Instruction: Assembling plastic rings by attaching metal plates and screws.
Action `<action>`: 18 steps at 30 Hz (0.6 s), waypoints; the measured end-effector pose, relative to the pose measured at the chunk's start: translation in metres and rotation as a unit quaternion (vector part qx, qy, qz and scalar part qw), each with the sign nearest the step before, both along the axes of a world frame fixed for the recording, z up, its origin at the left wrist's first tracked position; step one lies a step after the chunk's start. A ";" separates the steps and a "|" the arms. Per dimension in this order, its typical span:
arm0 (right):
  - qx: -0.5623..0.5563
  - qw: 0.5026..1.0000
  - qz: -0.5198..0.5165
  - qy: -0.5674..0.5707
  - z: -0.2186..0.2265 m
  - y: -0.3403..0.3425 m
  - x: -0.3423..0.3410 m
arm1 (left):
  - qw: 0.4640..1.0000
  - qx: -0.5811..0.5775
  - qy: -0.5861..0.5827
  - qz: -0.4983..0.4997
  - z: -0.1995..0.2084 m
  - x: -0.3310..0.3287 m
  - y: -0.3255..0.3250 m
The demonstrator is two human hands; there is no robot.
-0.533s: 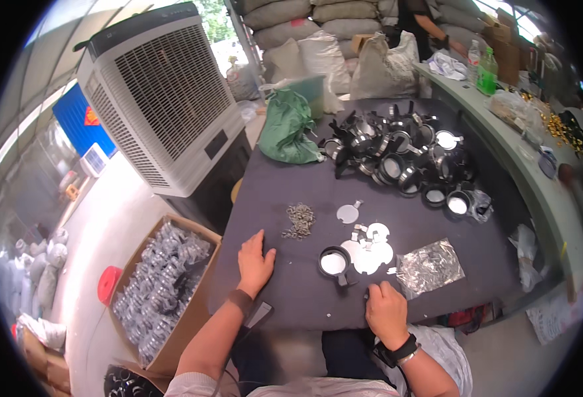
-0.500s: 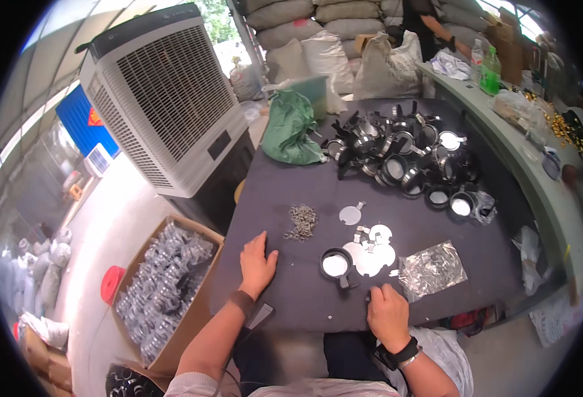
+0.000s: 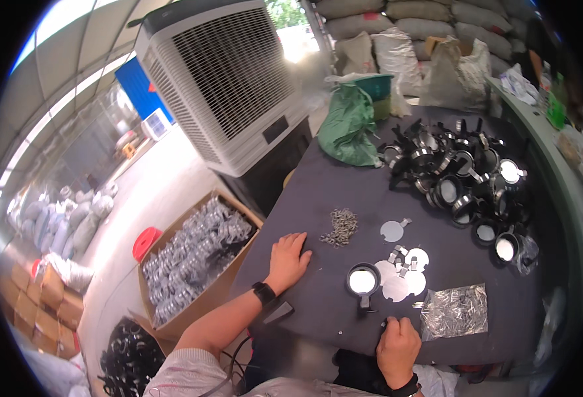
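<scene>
Compared with the earlier frame, the view is turned toward the person's left, so the desk sits farther right in it, while both hands and the loose pieces keep their places. At the near edge the right hand rests with its fingers curled in; whether they pinch something small I cannot tell. The left hand lies palm down by the left edge, its fingers extended and holding nothing. Between the hands, close to the near edge, is a black ring piece with a white face, its stem toward that edge. Just right of it white discs overlap, and a clear bag of metal bits lies nearer the right edge. Farther in sit a small metal pile and a lone disc. Beyond the left edge stands an open carton of wrapped pieces. A heap of black rings fills the far right corner, a green bag the far left.
</scene>
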State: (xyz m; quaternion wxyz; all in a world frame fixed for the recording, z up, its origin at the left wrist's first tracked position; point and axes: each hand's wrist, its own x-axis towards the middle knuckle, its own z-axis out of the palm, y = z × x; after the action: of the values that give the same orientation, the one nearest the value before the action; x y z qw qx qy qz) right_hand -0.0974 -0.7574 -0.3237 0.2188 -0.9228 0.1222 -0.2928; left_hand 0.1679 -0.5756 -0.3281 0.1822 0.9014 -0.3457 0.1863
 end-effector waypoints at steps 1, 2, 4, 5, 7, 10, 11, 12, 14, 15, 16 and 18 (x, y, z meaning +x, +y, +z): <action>0.000 1.000 -0.009 0.000 0.000 0.001 0.001 | 1.000 -0.006 0.002 0.015 0.000 0.000 0.001; -0.002 1.000 -0.019 0.000 -0.001 0.001 0.001 | 1.000 -0.005 0.000 0.011 0.000 0.000 0.002; -0.003 1.000 -0.015 0.008 0.001 0.003 0.003 | 1.000 -0.018 -0.010 0.005 -0.001 0.001 0.004; 0.004 1.000 -0.026 0.014 0.001 0.005 0.003 | 0.999 -0.026 -0.009 0.018 -0.002 0.001 0.004; 0.003 0.999 -0.030 0.019 0.000 0.006 0.004 | 0.999 -0.038 0.021 0.007 -0.002 0.003 0.005; 0.012 0.998 -0.056 0.014 0.000 0.010 0.006 | 0.994 -0.086 0.068 -0.001 0.005 0.015 0.015; 0.022 0.997 -0.075 0.004 -0.001 0.011 0.007 | 0.987 -0.110 0.115 -0.021 0.009 0.025 0.020; 0.027 0.995 -0.096 0.013 -0.002 0.011 0.008 | 0.973 -0.180 0.144 -0.025 0.017 0.041 0.026; 0.007 0.994 -0.101 0.035 0.010 0.014 0.004 | 0.962 -0.240 0.129 0.028 0.036 0.081 0.049; -0.006 0.992 -0.110 0.058 0.016 0.016 0.003 | 0.959 -0.269 0.070 0.052 0.042 0.110 0.066; 0.005 0.988 -0.132 0.085 0.013 0.015 0.003 | 0.944 -0.286 0.100 0.129 0.048 0.137 0.077; -0.011 0.985 -0.147 0.092 0.012 0.015 0.006 | 0.942 -0.252 0.055 0.213 0.053 0.192 0.111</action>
State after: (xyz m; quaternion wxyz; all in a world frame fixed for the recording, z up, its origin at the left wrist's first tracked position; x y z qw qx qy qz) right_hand -0.0917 -0.7423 -0.3117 0.1509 -0.9201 0.2731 -0.2367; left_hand 0.3600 -0.4649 -0.2752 0.3782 0.8874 -0.0773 0.2520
